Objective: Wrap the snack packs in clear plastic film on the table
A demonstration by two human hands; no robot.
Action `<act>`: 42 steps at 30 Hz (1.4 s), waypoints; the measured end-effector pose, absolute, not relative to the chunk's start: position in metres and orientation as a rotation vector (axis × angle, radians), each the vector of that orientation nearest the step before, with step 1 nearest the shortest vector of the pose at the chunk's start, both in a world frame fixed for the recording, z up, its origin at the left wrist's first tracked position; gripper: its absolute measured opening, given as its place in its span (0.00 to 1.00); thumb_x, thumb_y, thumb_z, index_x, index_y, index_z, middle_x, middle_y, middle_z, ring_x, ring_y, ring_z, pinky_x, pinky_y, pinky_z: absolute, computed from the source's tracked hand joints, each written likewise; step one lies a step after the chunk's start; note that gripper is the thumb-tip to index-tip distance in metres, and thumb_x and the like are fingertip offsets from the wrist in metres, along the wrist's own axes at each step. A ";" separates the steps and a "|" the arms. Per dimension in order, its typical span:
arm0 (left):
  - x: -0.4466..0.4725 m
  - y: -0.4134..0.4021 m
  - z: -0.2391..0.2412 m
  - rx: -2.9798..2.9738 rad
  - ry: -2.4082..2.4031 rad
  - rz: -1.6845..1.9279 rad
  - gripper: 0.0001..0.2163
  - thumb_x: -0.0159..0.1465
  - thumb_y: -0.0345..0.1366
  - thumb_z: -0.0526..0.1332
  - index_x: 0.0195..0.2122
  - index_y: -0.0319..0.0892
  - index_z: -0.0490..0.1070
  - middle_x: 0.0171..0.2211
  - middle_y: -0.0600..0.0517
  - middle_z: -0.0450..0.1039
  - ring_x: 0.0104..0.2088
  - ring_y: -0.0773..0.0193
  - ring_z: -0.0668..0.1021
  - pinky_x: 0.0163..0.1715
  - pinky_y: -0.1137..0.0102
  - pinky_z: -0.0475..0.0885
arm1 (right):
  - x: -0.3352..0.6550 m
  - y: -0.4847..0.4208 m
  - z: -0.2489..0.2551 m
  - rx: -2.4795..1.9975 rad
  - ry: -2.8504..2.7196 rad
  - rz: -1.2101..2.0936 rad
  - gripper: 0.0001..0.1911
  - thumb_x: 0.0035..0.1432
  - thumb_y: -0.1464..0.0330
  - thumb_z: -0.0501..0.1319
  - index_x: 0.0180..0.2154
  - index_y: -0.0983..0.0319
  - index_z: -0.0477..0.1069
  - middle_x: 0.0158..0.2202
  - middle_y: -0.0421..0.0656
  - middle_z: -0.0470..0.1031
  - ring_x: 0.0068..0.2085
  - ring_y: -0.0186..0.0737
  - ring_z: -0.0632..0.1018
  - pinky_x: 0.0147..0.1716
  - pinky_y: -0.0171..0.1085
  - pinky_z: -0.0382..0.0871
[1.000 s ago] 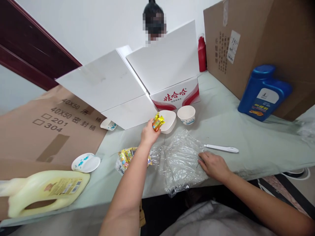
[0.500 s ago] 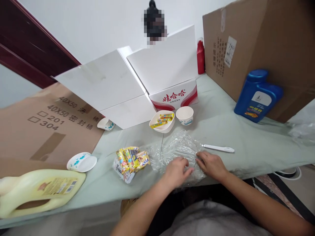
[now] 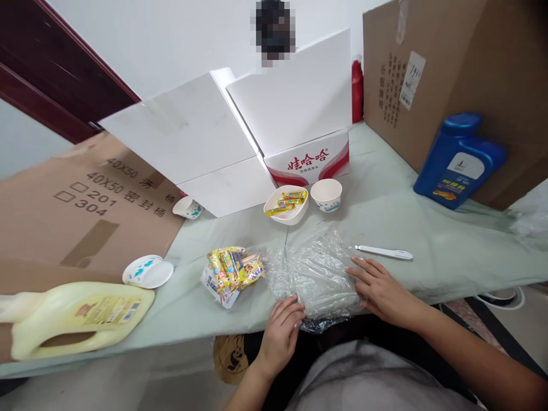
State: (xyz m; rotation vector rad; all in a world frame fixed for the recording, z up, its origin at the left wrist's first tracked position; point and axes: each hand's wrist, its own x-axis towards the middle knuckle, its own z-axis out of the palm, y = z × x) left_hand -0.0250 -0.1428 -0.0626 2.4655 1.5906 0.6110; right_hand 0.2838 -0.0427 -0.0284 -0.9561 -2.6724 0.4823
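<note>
A crinkled clear plastic sheet (image 3: 322,271) lies spread on the table, its near part hanging over the edge. At its lower left edge rests my left hand (image 3: 279,337), fingers extended side by side and lightly bent. My right hand (image 3: 385,291) lies with fingers apart on the sheet's right edge. Just beyond it is a white knife-like tool (image 3: 384,252). Left of the sheet sits a bag of yellow-wrapped snacks (image 3: 231,274). A white bowl (image 3: 286,220) farther back holds several yellow snack sticks (image 3: 293,198), and a paper cup (image 3: 326,195) stands beside it.
White cartons (image 3: 295,97) stand at the back, with a person's blurred head above. A yellow jug (image 3: 85,319) and a tipped paper cup (image 3: 148,273) lie left. A blue bottle (image 3: 458,162) stands right, before a large cardboard box (image 3: 423,68).
My left hand has moved left and nearer me along the plastic sheet. My right hand has shifted slightly right with fingers spread. The sheet now lies flatter.
</note>
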 end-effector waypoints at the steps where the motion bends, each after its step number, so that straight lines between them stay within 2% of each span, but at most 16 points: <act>1: -0.025 -0.140 -0.059 2.419 1.583 0.656 0.12 0.67 0.28 0.50 0.41 0.46 0.72 0.45 0.49 0.78 0.55 0.57 0.74 0.56 0.55 0.68 | 0.284 -0.046 -0.024 -0.948 -2.667 0.517 0.05 0.58 0.73 0.57 0.35 0.61 0.71 0.52 0.48 0.73 0.61 0.51 0.63 0.61 0.53 0.51; 3: -0.026 -0.134 -0.053 2.322 1.593 0.729 0.11 0.67 0.30 0.50 0.40 0.45 0.73 0.41 0.48 0.78 0.50 0.57 0.76 0.54 0.56 0.69 | 0.286 -0.051 -0.015 -0.933 -2.647 0.639 0.08 0.60 0.75 0.54 0.33 0.60 0.70 0.39 0.45 0.75 0.50 0.44 0.72 0.55 0.47 0.60; 5: -0.026 -0.129 -0.048 2.181 1.641 0.787 0.11 0.67 0.33 0.51 0.39 0.44 0.73 0.39 0.48 0.79 0.45 0.58 0.78 0.50 0.58 0.72 | 0.291 -0.055 -0.007 -0.900 -2.619 0.832 0.08 0.59 0.74 0.54 0.31 0.60 0.69 0.33 0.42 0.74 0.41 0.40 0.73 0.45 0.41 0.65; 7: -0.028 -0.124 -0.043 1.986 1.692 0.801 0.11 0.67 0.37 0.52 0.39 0.44 0.74 0.38 0.48 0.79 0.41 0.59 0.80 0.43 0.63 0.75 | 0.299 -0.055 -0.003 -0.870 -2.543 1.052 0.05 0.58 0.73 0.56 0.31 0.59 0.70 0.33 0.41 0.73 0.38 0.38 0.72 0.40 0.37 0.66; 9: -0.030 -0.119 -0.038 1.771 1.704 0.758 0.12 0.66 0.41 0.53 0.41 0.43 0.73 0.33 0.50 0.78 0.34 0.61 0.80 0.37 0.66 0.75 | 0.306 -0.052 -0.003 -0.859 -2.409 1.291 0.02 0.57 0.70 0.59 0.32 0.60 0.70 0.34 0.40 0.74 0.38 0.37 0.73 0.39 0.36 0.66; 12: -0.029 -0.108 -0.030 1.549 1.718 0.696 0.14 0.65 0.46 0.54 0.41 0.42 0.71 0.27 0.53 0.76 0.24 0.65 0.78 0.29 0.69 0.74 | 0.307 -0.042 -0.010 -0.921 -2.091 1.537 0.08 0.57 0.62 0.59 0.32 0.60 0.68 0.33 0.41 0.76 0.36 0.37 0.75 0.38 0.37 0.69; 14: -0.028 -0.099 -0.026 1.518 1.788 0.747 0.15 0.63 0.48 0.54 0.40 0.42 0.71 0.26 0.54 0.75 0.22 0.65 0.77 0.27 0.70 0.72 | 0.297 -0.032 -0.018 -0.988 -1.850 1.564 0.13 0.57 0.57 0.58 0.32 0.60 0.65 0.30 0.41 0.75 0.32 0.38 0.76 0.34 0.37 0.70; 17: -0.029 -0.084 -0.028 1.535 1.983 0.906 0.14 0.62 0.48 0.55 0.38 0.43 0.70 0.26 0.54 0.74 0.25 0.63 0.77 0.29 0.69 0.72 | 0.271 -0.015 -0.030 -1.074 -1.600 1.519 0.14 0.58 0.55 0.55 0.35 0.59 0.61 0.27 0.39 0.73 0.28 0.38 0.77 0.28 0.36 0.70; 20: -0.032 -0.071 -0.036 1.507 2.221 0.990 0.13 0.62 0.43 0.55 0.42 0.42 0.69 0.28 0.53 0.74 0.28 0.61 0.78 0.33 0.67 0.72 | 0.244 0.000 -0.038 -1.262 -1.632 1.364 0.10 0.62 0.61 0.51 0.41 0.59 0.62 0.29 0.38 0.74 0.27 0.36 0.78 0.27 0.34 0.69; 22: -0.033 -0.064 -0.042 1.501 2.342 0.999 0.13 0.62 0.40 0.55 0.46 0.41 0.67 0.29 0.52 0.74 0.30 0.60 0.78 0.34 0.67 0.71 | 0.231 0.006 -0.041 -1.446 -1.828 1.131 0.09 0.64 0.66 0.50 0.44 0.60 0.64 0.33 0.41 0.77 0.30 0.37 0.79 0.31 0.35 0.70; 25: -0.031 -0.061 -0.048 1.553 2.436 0.936 0.17 0.63 0.37 0.56 0.52 0.40 0.64 0.32 0.51 0.74 0.32 0.60 0.78 0.35 0.67 0.70 | 0.223 0.008 -0.044 -1.666 -2.186 0.680 0.13 0.65 0.69 0.51 0.50 0.62 0.65 0.43 0.49 0.79 0.41 0.43 0.80 0.38 0.37 0.68; 28: -0.027 -0.063 -0.050 1.598 2.435 0.801 0.18 0.63 0.37 0.57 0.54 0.40 0.64 0.30 0.52 0.74 0.31 0.60 0.77 0.34 0.68 0.69 | 0.228 0.006 -0.046 -1.788 -2.364 0.428 0.15 0.66 0.68 0.51 0.53 0.64 0.64 0.45 0.53 0.78 0.43 0.48 0.79 0.36 0.38 0.67; 32: -0.027 -0.060 -0.048 1.590 2.413 0.666 0.15 0.64 0.39 0.57 0.52 0.41 0.66 0.28 0.53 0.75 0.31 0.60 0.78 0.34 0.68 0.68 | 0.242 0.007 -0.046 -1.830 -2.386 0.360 0.16 0.67 0.65 0.51 0.54 0.64 0.63 0.45 0.52 0.78 0.44 0.48 0.79 0.36 0.38 0.66; 38: -0.022 -0.056 -0.036 1.596 2.611 0.411 0.14 0.65 0.38 0.56 0.51 0.40 0.68 0.35 0.46 0.76 0.36 0.54 0.79 0.35 0.65 0.70 | 0.245 0.007 -0.047 -1.840 -2.380 0.328 0.16 0.68 0.62 0.49 0.52 0.62 0.64 0.44 0.50 0.78 0.44 0.45 0.79 0.36 0.37 0.66; 42: 0.001 -0.070 -0.030 2.036 2.556 0.669 0.12 0.67 0.36 0.52 0.46 0.41 0.72 0.43 0.41 0.73 0.45 0.53 0.76 0.45 0.62 0.70 | 0.239 0.004 -0.047 -1.847 -2.397 0.273 0.17 0.68 0.60 0.49 0.50 0.62 0.65 0.43 0.50 0.78 0.43 0.45 0.79 0.35 0.36 0.65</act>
